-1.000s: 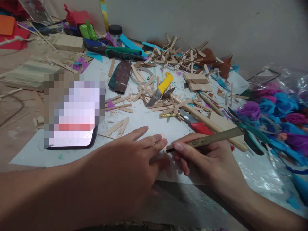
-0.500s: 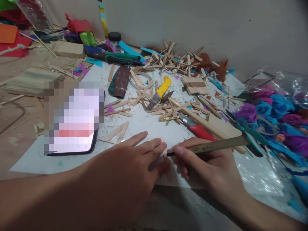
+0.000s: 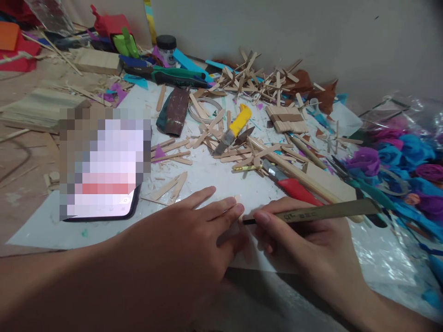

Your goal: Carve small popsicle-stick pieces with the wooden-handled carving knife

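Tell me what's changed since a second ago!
The right hand tilted its thin tool flatter in view, the back end swinging right and down. Nothing was grabbed or let go. The left hand stays over the small wooden piece; the phone stayed put.

phone [image 3: 114, 205] at left; black-lidded jar [image 3: 166, 50] near wall [image 3: 277, 37]

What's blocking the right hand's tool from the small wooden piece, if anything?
Nothing visible: the olive tool in the right hand has its dark tip right at the wooden piece. The left hand partly covers that piece.
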The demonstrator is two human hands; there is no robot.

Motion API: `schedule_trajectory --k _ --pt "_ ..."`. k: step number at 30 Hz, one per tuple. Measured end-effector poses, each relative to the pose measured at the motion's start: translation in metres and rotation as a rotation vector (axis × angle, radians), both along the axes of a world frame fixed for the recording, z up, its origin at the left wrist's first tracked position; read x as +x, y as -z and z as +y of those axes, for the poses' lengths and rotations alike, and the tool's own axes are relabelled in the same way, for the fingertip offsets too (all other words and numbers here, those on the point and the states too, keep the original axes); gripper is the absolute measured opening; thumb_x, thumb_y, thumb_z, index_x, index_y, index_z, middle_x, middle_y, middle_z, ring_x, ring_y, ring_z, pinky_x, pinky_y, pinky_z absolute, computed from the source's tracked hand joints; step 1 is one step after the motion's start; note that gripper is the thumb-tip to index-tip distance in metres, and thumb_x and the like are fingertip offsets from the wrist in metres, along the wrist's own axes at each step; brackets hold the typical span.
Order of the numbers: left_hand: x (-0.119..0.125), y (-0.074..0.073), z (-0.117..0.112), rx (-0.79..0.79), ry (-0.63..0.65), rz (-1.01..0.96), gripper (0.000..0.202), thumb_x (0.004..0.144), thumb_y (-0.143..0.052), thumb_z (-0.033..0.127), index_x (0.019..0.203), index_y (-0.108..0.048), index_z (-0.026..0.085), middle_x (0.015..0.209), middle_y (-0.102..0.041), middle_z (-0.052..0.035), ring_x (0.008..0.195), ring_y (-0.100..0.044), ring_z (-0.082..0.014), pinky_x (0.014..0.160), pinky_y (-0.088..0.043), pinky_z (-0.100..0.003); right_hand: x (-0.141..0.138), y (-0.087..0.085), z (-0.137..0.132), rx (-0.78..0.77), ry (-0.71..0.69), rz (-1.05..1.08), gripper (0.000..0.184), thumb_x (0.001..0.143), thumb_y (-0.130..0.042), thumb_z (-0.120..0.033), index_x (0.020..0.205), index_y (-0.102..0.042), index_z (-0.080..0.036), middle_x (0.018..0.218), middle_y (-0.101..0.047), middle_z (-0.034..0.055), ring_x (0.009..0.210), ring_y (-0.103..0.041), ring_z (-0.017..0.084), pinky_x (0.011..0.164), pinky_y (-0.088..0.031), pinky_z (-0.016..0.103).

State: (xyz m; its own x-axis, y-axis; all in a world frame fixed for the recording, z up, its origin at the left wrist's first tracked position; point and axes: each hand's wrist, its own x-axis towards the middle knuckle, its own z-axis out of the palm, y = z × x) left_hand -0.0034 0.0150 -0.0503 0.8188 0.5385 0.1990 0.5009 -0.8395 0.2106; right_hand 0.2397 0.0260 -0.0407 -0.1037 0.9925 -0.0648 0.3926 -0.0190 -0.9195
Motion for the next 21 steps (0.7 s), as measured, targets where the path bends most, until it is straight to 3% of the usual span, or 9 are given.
schedule_trajectory --k 4,9,12,17,19,21 --pt "0.000 0.000 0.001 -0.015 -0.006 -0.026 0.054 0.112 -0.079 0.053 0.152 -0.075 0.017 0.163 -0.071 -0.0119 0.152 -0.068 -0.0305 0.129 -0.049 -0.052 -0.001 0.000 0.001 -0.003 -0.001 0.038 0.026 0.093 -0.093 -0.040 0.076 -0.085 -0.023 0.051 -0.070 0.0009 0.041 -0.060 0.011 0.040 -0.046 0.016" --pt "0.002 0.000 0.001 0.005 0.001 -0.039 0.049 0.112 -0.078 0.048 0.148 -0.077 0.016 0.158 -0.074 -0.0130 0.149 -0.070 -0.0320 0.127 -0.050 -0.054 0.007 0.003 0.010 -0.203 -0.076 0.226 0.030 0.096 -0.096 -0.045 0.083 -0.088 -0.019 0.059 -0.074 0.0025 0.047 -0.064 0.010 0.048 -0.051 0.016" --pt "0.001 0.002 0.002 -0.004 0.003 -0.061 0.046 0.112 -0.077 0.046 0.146 -0.077 0.015 0.157 -0.075 -0.0144 0.147 -0.071 -0.0330 0.129 -0.050 -0.053 0.013 0.005 0.012 -0.216 -0.089 0.334 0.030 0.098 -0.095 -0.046 0.085 -0.089 -0.020 0.063 -0.076 0.0023 0.047 -0.063 0.008 0.048 -0.050 0.016" --pt "-0.001 0.011 0.006 -0.064 0.013 -0.211 0.026 0.123 -0.059 0.032 0.120 -0.080 0.016 0.148 -0.079 -0.0119 0.146 -0.069 -0.0246 0.136 -0.042 -0.040 0.016 0.011 0.008 -0.150 -0.043 0.363 0.028 0.096 -0.096 -0.046 0.086 -0.089 -0.021 0.062 -0.075 0.0013 0.046 -0.063 0.008 0.047 -0.050 0.016" --pt "-0.001 0.011 0.008 -0.111 -0.027 -0.288 0.035 0.126 -0.049 0.025 0.109 -0.079 0.019 0.144 -0.079 -0.0094 0.139 -0.071 -0.0212 0.129 -0.047 -0.035 0.014 0.011 0.007 -0.127 -0.021 0.363 0.026 0.095 -0.097 -0.046 0.086 -0.089 -0.023 0.061 -0.074 0.0005 0.046 -0.063 0.009 0.047 -0.050 0.016" --pt "-0.002 0.009 0.009 -0.152 -0.077 -0.293 0.038 0.125 -0.047 0.022 0.101 -0.077 0.021 0.134 -0.080 -0.0069 0.121 -0.074 -0.0234 0.110 -0.056 -0.039 0.013 0.010 0.006 -0.107 -0.002 0.336 0.024 0.093 -0.098 -0.044 0.085 -0.089 -0.023 0.060 -0.074 0.0002 0.046 -0.063 0.009 0.045 -0.049 0.015"
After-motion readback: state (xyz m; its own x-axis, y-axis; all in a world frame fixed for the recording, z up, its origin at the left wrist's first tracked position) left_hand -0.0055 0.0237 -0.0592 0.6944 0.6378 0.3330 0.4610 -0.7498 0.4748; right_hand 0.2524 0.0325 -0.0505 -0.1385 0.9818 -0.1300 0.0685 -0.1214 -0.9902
